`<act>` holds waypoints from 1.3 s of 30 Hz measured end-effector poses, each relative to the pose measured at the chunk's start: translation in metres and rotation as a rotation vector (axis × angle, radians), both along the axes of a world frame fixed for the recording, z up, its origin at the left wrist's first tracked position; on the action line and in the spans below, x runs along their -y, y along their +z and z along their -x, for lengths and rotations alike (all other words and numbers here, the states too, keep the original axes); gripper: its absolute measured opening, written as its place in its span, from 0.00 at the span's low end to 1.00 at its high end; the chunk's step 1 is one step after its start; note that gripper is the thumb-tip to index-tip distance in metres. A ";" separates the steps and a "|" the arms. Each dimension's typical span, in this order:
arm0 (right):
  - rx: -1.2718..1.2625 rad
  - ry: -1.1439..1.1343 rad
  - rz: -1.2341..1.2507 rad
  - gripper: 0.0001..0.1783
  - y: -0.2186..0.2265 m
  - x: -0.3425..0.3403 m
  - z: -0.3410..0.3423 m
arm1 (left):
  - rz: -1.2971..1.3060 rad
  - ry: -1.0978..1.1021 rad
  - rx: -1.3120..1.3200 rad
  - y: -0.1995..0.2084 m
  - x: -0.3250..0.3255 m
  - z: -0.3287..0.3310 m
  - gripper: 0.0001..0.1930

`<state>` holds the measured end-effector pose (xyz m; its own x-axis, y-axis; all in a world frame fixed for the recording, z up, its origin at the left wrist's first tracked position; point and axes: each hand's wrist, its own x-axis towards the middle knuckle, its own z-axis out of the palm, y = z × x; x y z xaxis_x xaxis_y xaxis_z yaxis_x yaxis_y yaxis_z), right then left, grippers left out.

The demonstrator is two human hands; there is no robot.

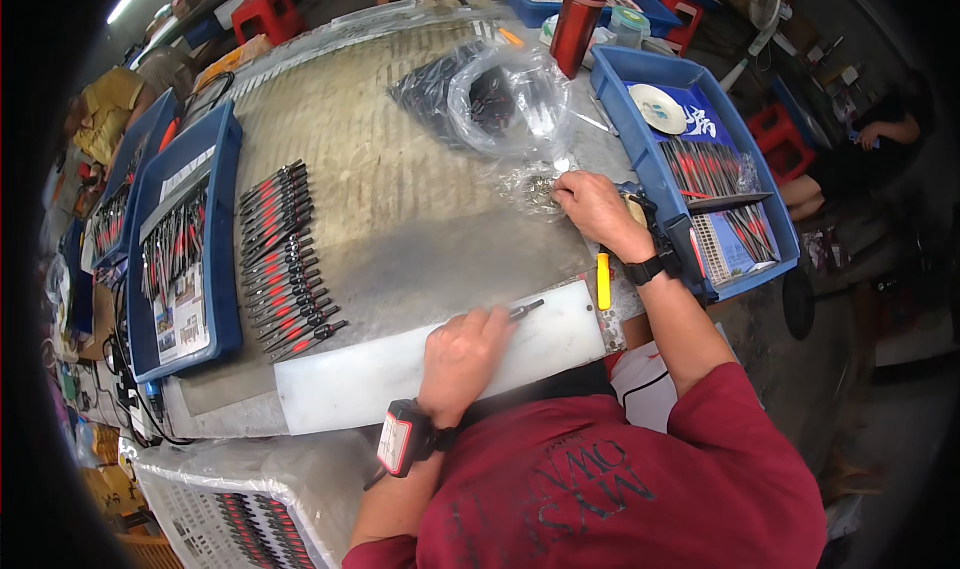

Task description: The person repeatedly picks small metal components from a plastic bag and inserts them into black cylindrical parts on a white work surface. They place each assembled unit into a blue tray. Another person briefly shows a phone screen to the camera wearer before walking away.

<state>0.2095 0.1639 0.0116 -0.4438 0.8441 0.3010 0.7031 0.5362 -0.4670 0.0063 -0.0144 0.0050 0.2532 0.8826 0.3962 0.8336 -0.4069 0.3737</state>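
Observation:
My left hand (465, 357) is closed around a slim dark pen-like rod (527, 310), whose tip sticks out to the right over a white board (345, 384). My right hand (600, 212) reaches to a clear plastic bag of small metal parts (543, 195). Its fingers are pinched together at the bag's edge, and whatever is between them is too small to make out. Left of centre, several black-and-red pen-like tools (280, 259) lie side by side in a column on the table.
Blue trays (233, 219) of similar tools stand at the left, and another blue tray (786, 231) at the right holds a white dish (657, 109). A yellow-handled tool (603, 282), an open plastic bag (510, 99) and a red tumbler (577, 31) stand around. A lined white crate (190, 514) sits below.

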 end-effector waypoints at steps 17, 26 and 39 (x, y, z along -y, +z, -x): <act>-0.005 0.015 0.028 0.09 0.000 -0.007 -0.006 | 0.000 -0.007 -0.004 -0.002 0.000 0.001 0.07; 0.085 0.053 -0.046 0.08 -0.009 -0.007 -0.002 | -0.005 -0.010 0.013 -0.003 -0.001 0.001 0.07; 0.067 0.149 -0.057 0.07 -0.007 -0.010 -0.005 | 0.001 0.002 -0.012 -0.002 0.000 0.000 0.08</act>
<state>0.2149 0.1742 0.0045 -0.5835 0.7497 0.3122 0.6424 0.6613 -0.3873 0.0059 -0.0146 0.0025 0.2556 0.8835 0.3926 0.8389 -0.4045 0.3642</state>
